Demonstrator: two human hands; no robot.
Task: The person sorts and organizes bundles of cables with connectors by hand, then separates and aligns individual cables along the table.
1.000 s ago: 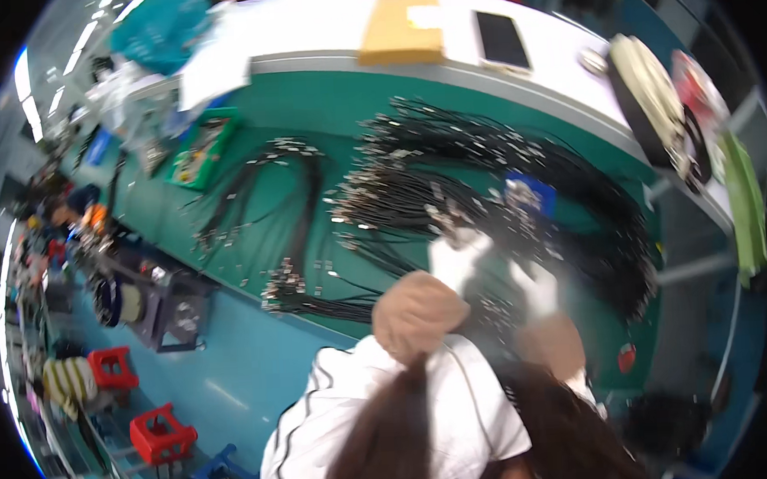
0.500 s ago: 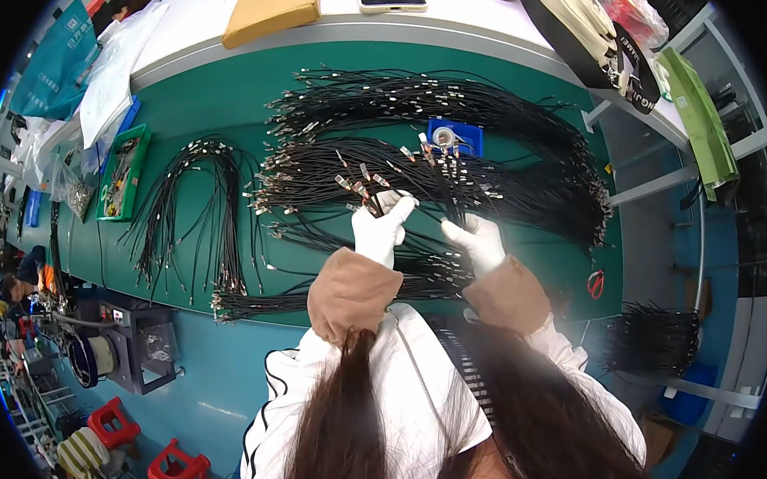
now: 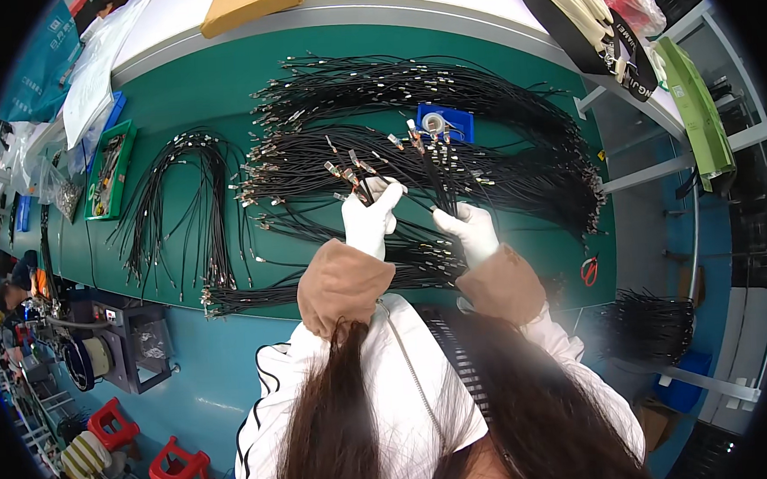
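Both my hands wear white gloves over the green tabletop point(image 3: 168, 95). My left hand point(image 3: 370, 218) is closed round a few black cables point(image 3: 352, 179) whose connector ends stick up beyond the fingers. In my right hand point(image 3: 472, 231) I grip a bundle of black cables point(image 3: 439, 171) with pale connectors at the top, held upright. A single cable runs slantwise between the two hands. Under and beyond them lies a wide pile of black cables point(image 3: 518, 159) with small metal ends. Just past the right bundle sits a blue box point(image 3: 462, 118) with a white roll point(image 3: 432, 122) in it.
A curved bundle of black cables point(image 3: 196, 145) lies at left, beside a green parts tray point(image 3: 128, 162). Red-handled scissors point(image 3: 589, 270) rest at the right edge. A white shelf point(image 3: 181, 24) with a cardboard box point(image 3: 250, 5) borders the far side. More cables point(image 3: 648, 328) hang at right.
The whole view has shifted slightly, so the table appears a little higher and further left. Both hands keep hold of their cables, in nearly the same position over the pile.
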